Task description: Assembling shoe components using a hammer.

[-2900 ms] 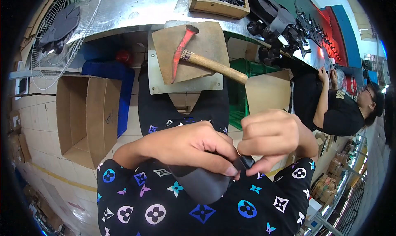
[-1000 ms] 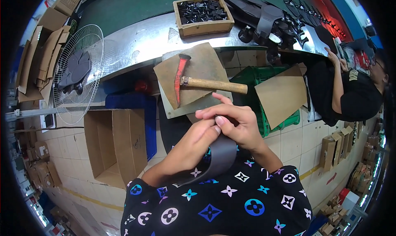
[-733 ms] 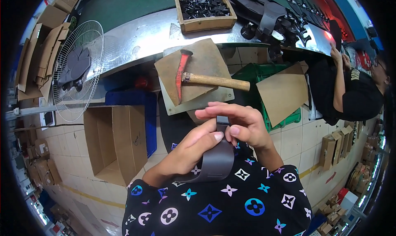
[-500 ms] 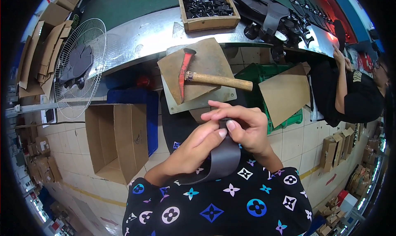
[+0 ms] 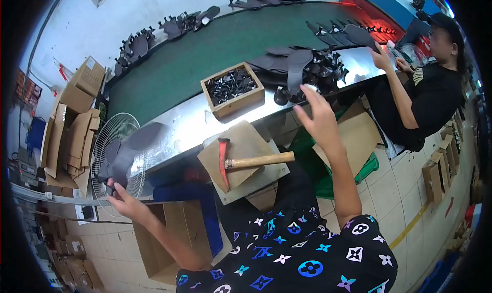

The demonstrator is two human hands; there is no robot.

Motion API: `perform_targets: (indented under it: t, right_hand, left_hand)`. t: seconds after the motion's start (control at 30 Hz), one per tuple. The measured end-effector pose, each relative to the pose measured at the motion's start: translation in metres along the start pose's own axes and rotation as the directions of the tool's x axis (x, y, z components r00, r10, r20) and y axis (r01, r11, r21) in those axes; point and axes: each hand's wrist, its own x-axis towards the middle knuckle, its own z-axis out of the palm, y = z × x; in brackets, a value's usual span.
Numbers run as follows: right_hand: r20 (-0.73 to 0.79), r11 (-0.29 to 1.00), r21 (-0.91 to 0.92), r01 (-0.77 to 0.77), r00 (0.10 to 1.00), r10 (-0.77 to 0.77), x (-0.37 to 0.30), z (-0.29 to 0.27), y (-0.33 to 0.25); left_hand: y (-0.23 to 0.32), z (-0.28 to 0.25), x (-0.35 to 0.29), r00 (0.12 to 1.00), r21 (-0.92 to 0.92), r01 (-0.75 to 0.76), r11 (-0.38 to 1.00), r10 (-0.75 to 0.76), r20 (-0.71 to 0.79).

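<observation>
My left hand [image 5: 128, 203] reaches out to the far left, fingers closed round the heel end of a dark heeled sandal [image 5: 123, 162]. The sandal's sole is smeared by motion and overlaps the fan and the metal table edge. Stretched forward, my right hand [image 5: 322, 121] is open and holds nothing. Its fingertips are at the near edge of a pile of dark heeled sandals [image 5: 298, 70] on the table; I cannot tell whether they touch. A red-headed hammer [image 5: 259, 161] with a wooden handle lies on a brown board [image 5: 237, 179] in front of me.
A wooden box [image 5: 241, 104] of small black pieces stands on the metal table edge. A wire fan guard [image 5: 132, 121] and an open cardboard box [image 5: 192, 226] are at left. More sandals line the green belt [image 5: 189, 67]. A co-worker [image 5: 435, 96] sits at right.
My hands, together on the sandal before, have parted. The left has carried the sandal out to the left; the right has let go and moved forward to the pile. The view has shifted.
</observation>
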Motion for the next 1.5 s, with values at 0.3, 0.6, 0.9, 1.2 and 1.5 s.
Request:
perform_targets:
  t: [0.3,0.6,0.9,1.2,1.5]
  right_hand:
    - [-0.004,0.888,0.453,-0.072,0.997,0.083,0.059,0.038,-0.009]
    - [0.395,0.455,0.885,-0.096,0.671,-0.627,-0.003,-0.03,-0.144]
    - [-0.058,0.814,-0.564,0.139,0.976,-0.208,0.035,-0.008,0.068]
    - [-0.178,0.988,-0.136,0.074,0.979,-0.098,0.035,0.015,0.108]
    - [0.111,0.623,0.098,0.776,0.614,-0.781,0.042,-0.032,-0.115]
  left_hand:
    - [0.044,0.052,-0.064,0.981,0.369,-0.099,0.924,0.029,0.191]
    - [0.078,0.11,-0.077,0.664,-0.078,-0.738,0.67,0.742,0.094]
    - [-0.03,-0.012,0.09,0.937,0.945,-0.266,0.192,0.282,0.206]
    - [-0.026,0.027,0.002,0.923,0.73,-0.377,0.57,0.171,0.344]
    - [0.125,0.127,-0.057,0.508,-0.119,-0.673,0.73,0.574,0.642]
